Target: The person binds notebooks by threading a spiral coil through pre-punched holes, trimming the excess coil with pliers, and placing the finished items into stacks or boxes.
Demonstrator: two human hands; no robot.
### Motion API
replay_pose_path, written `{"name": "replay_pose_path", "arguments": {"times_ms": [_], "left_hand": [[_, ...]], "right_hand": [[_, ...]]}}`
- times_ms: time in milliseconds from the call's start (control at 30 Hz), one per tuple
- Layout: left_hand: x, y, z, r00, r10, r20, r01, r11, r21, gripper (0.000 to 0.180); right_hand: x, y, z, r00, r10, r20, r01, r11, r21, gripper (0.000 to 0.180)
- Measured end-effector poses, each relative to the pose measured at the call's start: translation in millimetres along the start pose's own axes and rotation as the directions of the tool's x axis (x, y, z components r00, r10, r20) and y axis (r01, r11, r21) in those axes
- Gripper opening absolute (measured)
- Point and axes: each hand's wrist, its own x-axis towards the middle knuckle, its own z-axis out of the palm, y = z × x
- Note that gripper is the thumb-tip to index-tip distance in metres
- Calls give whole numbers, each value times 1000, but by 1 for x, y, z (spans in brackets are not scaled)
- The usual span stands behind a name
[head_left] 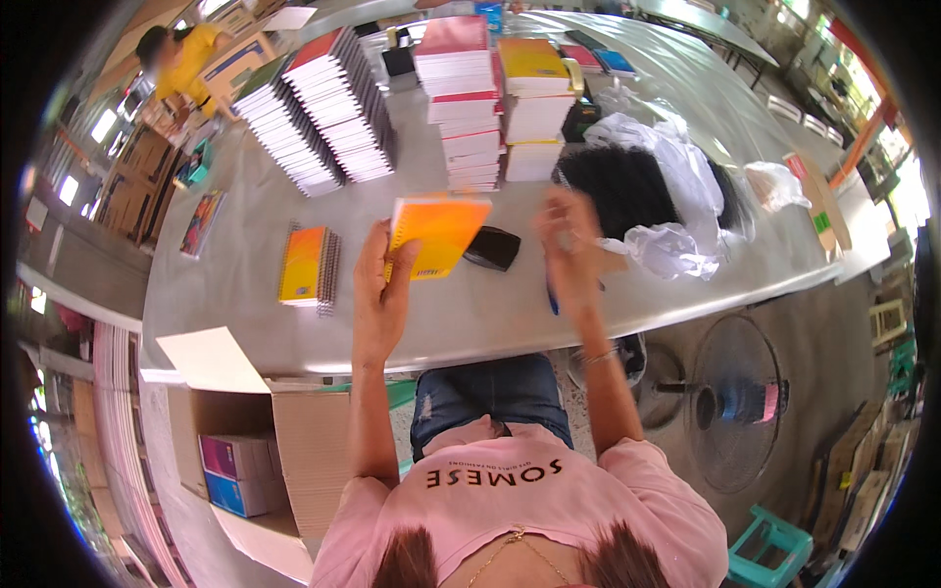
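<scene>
My left hand has its fingers closed on an orange-and-yellow notebook, thumb across the front cover and the other fingers behind, and I hold it tilted. It is just to the right of the small pile of wire-bound notebooks, which lies on the grey counter. My right hand is further right of that pile, fingers partly curled but blurred, so I cannot tell whether they have hold of anything. A blue pen shows just below them, to the right of the pile.

Also to the right of the small pile, between my hands, is a dark oblong thing. Beyond the pile stand a green-topped stack and a red-topped stack, leaning side by side; beyond it and to the right are a pinkish-red stack and a yellow-topped stack. Well to the pile's right lie a black bundle and crumpled white plastic. A colourful booklet lies to its left. Nearer me than the pile, below the counter edge, an open cardboard box holds purple-and-blue packs. A person in yellow is beyond the pile, to the left.
</scene>
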Motion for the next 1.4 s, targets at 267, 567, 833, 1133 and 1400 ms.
{"name": "replay_pose_path", "arguments": {"times_ms": [267,567,833,1133,1400], "left_hand": [[-21,-4,-22,952,4,307,-204,755,623,20],[-62,-47,-5,974,10,227,-182,631,754,17],[-70,-58,13,995,85,43,-91,721,687,45],[-67,-68,25,984,161,-79,-71,754,652,45],[-70,-65,20,981,140,-133,-22,765,644,38]], "right_hand": [[70,162,-188,967,-51,-248,-213,368,-905,25],[74,155,-191,987,-11,-159,-138,438,-888,17],[73,102,-178,923,-19,-384,-225,783,-581,19],[74,154,-204,945,-86,-315,-211,575,-791,25],[76,122,-180,894,-97,-438,-115,895,-432,26]]}}
